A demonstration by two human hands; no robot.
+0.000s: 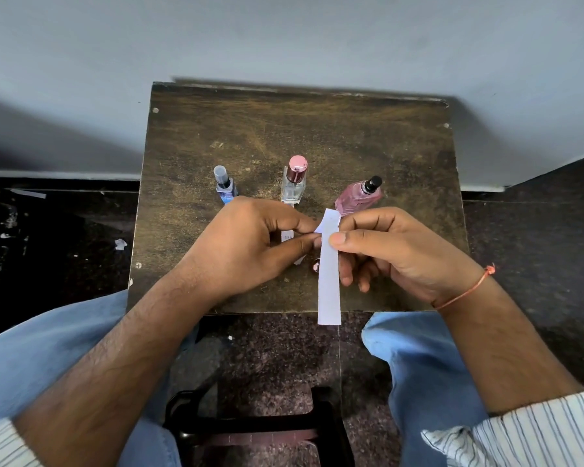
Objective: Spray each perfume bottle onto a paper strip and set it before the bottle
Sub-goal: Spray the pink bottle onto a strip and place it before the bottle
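small dark wooden table [317,129] pushed against a pale wall [284,35], dark speckled floor [536,230] around it. three bottles stand in a row on it: blue bottle [225,185] on the left, clear bottle [294,182] with a pink cap in the middle, pink bottle [359,197] with a black nozzle on the right, leaning. both hands are over the table just in front of them. right hand [395,251] pinches a white strip [329,274] between thumb and fingers, strip hanging down past the table edge. left hand [246,241] pinches the strip's top corner, which is folded over. another strip [288,234] lies in front of the clear bottle, mostly hidden by the left hand.
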